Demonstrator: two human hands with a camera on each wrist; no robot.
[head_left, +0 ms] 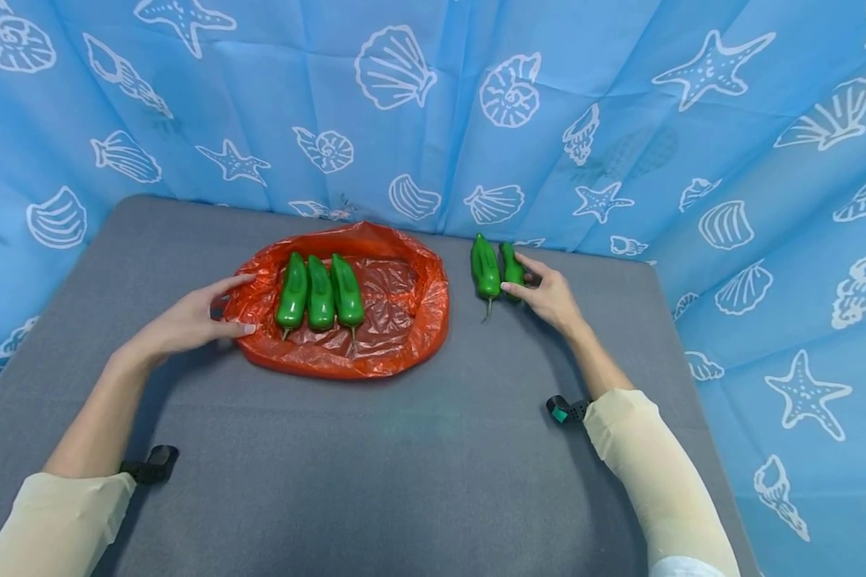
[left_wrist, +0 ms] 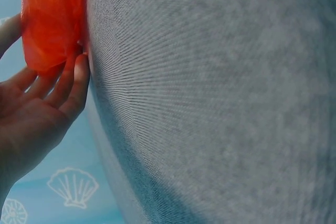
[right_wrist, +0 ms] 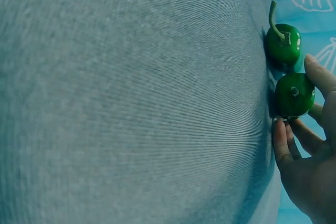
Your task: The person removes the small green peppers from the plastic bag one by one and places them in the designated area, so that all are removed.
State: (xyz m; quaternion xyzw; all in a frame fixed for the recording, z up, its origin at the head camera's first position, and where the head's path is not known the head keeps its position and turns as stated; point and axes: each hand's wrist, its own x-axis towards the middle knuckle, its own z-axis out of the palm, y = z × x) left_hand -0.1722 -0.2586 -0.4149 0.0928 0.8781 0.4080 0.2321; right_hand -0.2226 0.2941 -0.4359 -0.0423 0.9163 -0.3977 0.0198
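A red plastic bag (head_left: 346, 367) with its rim spread wide lies on the grey table, three green peppers (head_left: 321, 296) side by side in its left half. My left hand (head_left: 188, 320) holds the bag's left side, its thumb and fingers spread apart along the crumpled wall; in the left wrist view the fingertips lie low against the plastic (left_wrist: 52, 30). Over to the right, my right hand (head_left: 548, 296) grips a green pepper (right_wrist: 295, 95) between thumb and fingers. Another green pepper (head_left: 485, 268), with a long stem, lies just left of it.
A blue curtain (head_left: 433, 96) with white shells and starfish hangs behind the table and along its right side. The grey tabletop (head_left: 404, 481) stretches in front of the bag toward me. Each forearm carries a black wrist camera (head_left: 566, 410).
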